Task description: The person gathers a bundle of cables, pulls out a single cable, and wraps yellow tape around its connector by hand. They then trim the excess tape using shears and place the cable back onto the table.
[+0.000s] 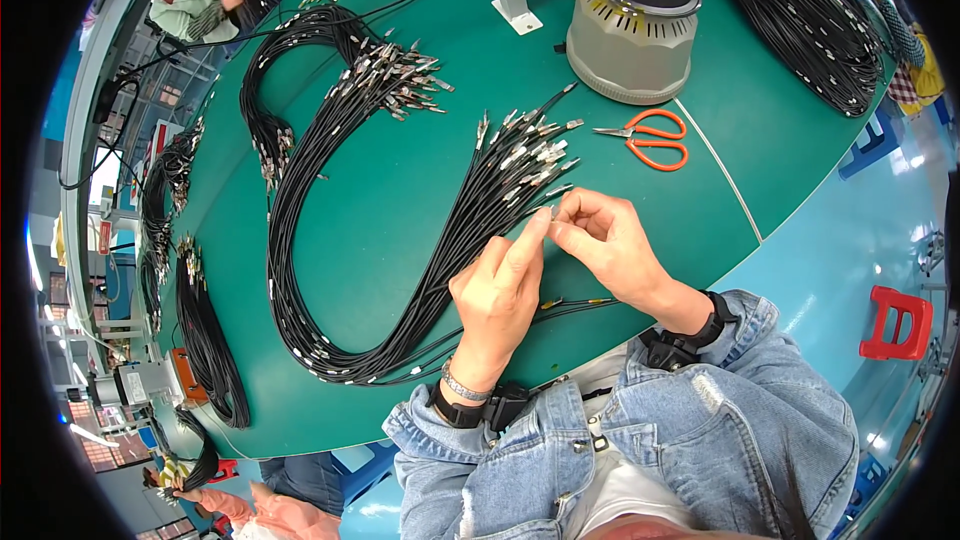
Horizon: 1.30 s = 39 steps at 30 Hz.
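So the cables loop across the tabletop, left of the grip, with the near leg running away and rightward to plugs fanned just past the fingertips. Left hand is the closer one, right beside that leg. Right hand has finger and thumb pinched together; can't tell on what, or whether the left's closed.
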Each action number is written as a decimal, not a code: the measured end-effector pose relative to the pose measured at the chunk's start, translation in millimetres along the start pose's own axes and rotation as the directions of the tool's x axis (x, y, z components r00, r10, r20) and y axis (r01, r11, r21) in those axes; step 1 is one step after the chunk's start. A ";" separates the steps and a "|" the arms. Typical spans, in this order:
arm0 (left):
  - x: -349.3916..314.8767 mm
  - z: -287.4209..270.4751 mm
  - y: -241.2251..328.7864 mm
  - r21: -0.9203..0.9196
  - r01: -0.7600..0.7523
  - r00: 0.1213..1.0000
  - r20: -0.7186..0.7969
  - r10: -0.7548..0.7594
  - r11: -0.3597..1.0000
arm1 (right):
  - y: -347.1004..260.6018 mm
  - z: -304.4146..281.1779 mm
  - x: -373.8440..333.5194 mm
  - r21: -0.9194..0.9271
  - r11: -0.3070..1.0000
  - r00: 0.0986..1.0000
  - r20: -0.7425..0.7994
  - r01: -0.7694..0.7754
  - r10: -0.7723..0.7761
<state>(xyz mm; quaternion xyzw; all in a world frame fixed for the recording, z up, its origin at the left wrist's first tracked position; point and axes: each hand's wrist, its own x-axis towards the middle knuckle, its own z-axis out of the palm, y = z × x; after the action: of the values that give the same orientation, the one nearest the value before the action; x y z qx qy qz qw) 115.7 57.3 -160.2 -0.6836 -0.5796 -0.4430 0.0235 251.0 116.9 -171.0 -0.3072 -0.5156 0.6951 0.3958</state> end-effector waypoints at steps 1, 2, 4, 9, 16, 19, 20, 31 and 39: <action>0.5 -0.6 0.0 0.027 -0.021 1.000 0.021 0.020 0.999 | -0.5 -0.8 -0.1 0.002 1.000 1.000 -0.002 0.001 -0.001; 1.0 -1.2 0.2 0.054 -0.042 0.998 0.042 0.040 0.998 | -1.2 -1.4 -0.3 0.001 1.000 1.000 0.000 0.001 -0.001; 1.7 -0.9 1.2 0.080 -0.065 0.996 0.065 0.060 0.995 | -2.8 -2.4 -0.7 -0.001 1.000 1.000 0.004 0.001 -0.001; 1.6 0.4 3.6 0.041 0.032 0.999 0.029 -0.034 0.999 | -9.0 -0.7 -2.8 0.019 1.000 1.000 0.006 0.002 -0.002; 3.8 -1.4 7.6 0.001 0.124 0.990 0.070 -0.124 0.992 | -11.9 -5.4 -4.9 -0.018 0.995 0.993 0.061 -0.099 0.100; 3.0 0.7 6.8 -0.066 0.164 0.986 0.040 -0.162 0.984 | -10.0 -5.5 -4.7 -0.026 0.996 0.994 0.064 -0.089 0.090; 2.7 1.1 7.0 -0.066 0.165 0.986 0.040 -0.162 0.984 | -9.7 -5.3 -4.9 -0.030 0.996 0.994 0.066 -0.083 0.085; -2.3 -0.2 7.7 -0.257 0.358 0.934 0.097 -0.345 0.897 | 7.5 -0.9 -1.0 0.054 0.999 0.999 0.031 -0.008 0.007; -4.1 -1.3 5.7 -0.172 0.282 0.959 0.028 -0.282 0.944 | -1.4 0.9 -2.3 0.125 0.992 0.999 0.040 0.027 -0.032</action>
<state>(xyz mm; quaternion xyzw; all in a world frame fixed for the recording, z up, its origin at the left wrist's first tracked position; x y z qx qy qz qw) 119.9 51.6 -159.3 -0.5937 -0.6303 -0.4900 -0.1008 251.7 114.7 -169.4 -0.2595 -0.4840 0.7263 0.4135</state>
